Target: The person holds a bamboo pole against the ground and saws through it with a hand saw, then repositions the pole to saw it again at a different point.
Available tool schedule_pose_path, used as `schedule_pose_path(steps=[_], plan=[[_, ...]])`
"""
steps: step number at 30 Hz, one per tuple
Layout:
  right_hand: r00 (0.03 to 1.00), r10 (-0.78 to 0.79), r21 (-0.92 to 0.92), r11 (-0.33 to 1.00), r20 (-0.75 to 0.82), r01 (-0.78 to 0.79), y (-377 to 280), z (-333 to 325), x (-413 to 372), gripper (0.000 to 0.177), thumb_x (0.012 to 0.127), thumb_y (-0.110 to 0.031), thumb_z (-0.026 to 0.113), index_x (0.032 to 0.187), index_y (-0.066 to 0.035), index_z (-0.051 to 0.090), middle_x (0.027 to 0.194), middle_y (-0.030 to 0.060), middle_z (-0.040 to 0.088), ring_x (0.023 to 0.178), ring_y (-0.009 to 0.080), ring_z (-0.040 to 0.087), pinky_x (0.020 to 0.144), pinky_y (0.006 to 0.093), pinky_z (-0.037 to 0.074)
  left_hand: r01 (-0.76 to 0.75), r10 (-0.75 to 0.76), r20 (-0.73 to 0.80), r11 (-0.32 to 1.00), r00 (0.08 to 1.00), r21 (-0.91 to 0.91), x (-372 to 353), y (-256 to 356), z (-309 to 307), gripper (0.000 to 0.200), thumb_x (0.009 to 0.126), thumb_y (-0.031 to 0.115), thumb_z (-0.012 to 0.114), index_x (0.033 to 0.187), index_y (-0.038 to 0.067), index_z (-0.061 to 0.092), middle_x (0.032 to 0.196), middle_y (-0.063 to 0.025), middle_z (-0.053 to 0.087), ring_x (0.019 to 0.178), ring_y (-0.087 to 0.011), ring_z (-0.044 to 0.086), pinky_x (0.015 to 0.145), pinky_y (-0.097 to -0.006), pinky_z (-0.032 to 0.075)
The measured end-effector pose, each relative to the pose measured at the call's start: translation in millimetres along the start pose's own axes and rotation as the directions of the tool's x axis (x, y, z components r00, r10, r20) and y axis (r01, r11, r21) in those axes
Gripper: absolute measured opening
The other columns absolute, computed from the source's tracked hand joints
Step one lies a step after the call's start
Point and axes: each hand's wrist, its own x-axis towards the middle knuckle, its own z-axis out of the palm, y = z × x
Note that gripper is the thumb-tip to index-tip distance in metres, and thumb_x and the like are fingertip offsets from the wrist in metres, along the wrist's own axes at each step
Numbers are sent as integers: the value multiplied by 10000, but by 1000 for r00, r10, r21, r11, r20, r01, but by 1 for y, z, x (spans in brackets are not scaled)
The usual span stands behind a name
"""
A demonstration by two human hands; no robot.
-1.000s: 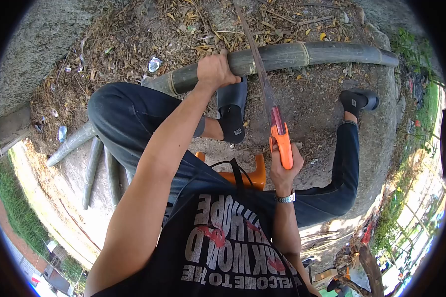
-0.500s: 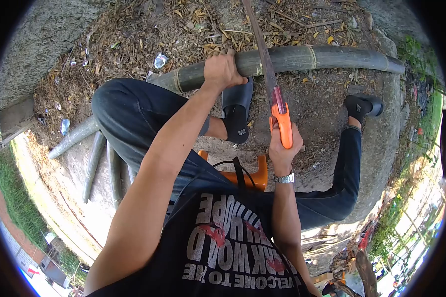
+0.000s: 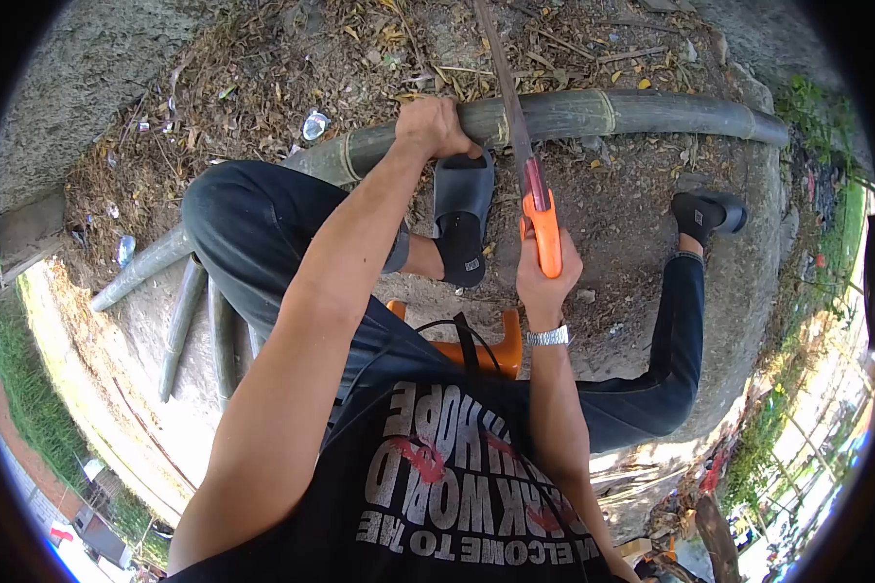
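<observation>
A long green bamboo pole (image 3: pixel 554 115) lies across the ground in front of me. My left hand (image 3: pixel 433 126) is wrapped over the pole near its middle. In my right hand (image 3: pixel 550 267) is the orange handle of a saw (image 3: pixel 518 126), with my fingers closed round it. The saw's long blade crosses over the pole just right of my left hand and points away from me. Where the teeth meet the bamboo is too small to make out.
My slippered foot (image 3: pixel 464 194) is close beneath the pole, and my other foot (image 3: pixel 708 212) is at the right. More bamboo poles (image 3: pixel 185 330) lie at the left. An orange plastic seat (image 3: pixel 506 350) is below me. Dry leaves and litter cover the ground ahead.
My right hand and the saw handle have moved slightly toward my body and to the left. My left hand stays on the pole.
</observation>
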Motion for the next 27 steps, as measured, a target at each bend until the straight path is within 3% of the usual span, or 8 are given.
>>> schedule_pose_path(steps=[4,9,11,14,18,21,24,27], plan=[[992,117,-41,993,54,-115,-3,-31,-51,96,846,-23,710,812,-9,621,619,80,579,497,172,558,520,343,458,-8,8,76,1000,997,-7,11,-4,-2,930,623,697,883,1241,14,750,1216,-193,771,1147,-342,742,989,-446,605],[1000,5,-14,1000,9,-5,-6,-8,-10,163,850,-22,716,772,-17,573,601,55,541,482,147,491,502,335,419,-8,8,28,1000,1000,-3,11,-5,-3,945,613,696,870,1279,40,729,1199,-194,771,1134,-340,744,986,-453,603],[990,134,-23,991,36,-134,-11,-4,15,52,884,-10,690,877,32,660,688,84,605,588,126,529,561,323,448,-24,23,64,1000,998,7,15,-6,-3,971,609,691,856,1337,69,698,1194,-193,769,1128,-347,742,980,-460,602],[988,137,7,990,70,-138,-25,-17,22,64,895,-11,695,874,31,652,692,77,610,617,91,511,568,317,447,-63,56,100,996,993,67,19,-4,-10,944,621,680,853,1325,68,706,1206,-195,766,1155,-353,733,1007,-459,589],[981,177,-80,982,84,-170,-39,-61,-58,93,847,-24,733,828,-10,643,642,110,636,538,203,655,551,338,502,-88,89,-29,995,996,45,33,-19,13,925,624,657,872,1322,76,698,1142,-198,777,1087,-363,752,935,-460,616],[982,155,-221,967,106,-129,-61,-65,-54,102,836,-25,731,819,-16,631,629,110,627,520,227,655,542,337,502,-52,52,-23,999,998,13,11,-6,7,921,647,634,872,1328,52,659,1127,-199,777,1054,-374,759,919,-475,618],[1000,14,-197,980,21,-10,-52,-9,27,208,836,-20,717,759,-30,524,561,131,507,447,327,513,485,408,427,-53,57,-87,998,995,44,-16,9,13,945,659,619,885,1315,0,606,1098,-204,779,1046,-362,765,902,-460,623],[998,-31,-192,981,57,41,-50,8,59,208,836,-27,727,771,-26,529,583,151,528,464,364,520,490,430,424,-35,38,-84,999,996,37,-20,7,12,970,647,624,907,1293,-24,584,1109,-210,776,1071,-338,766,895,-442,626]])
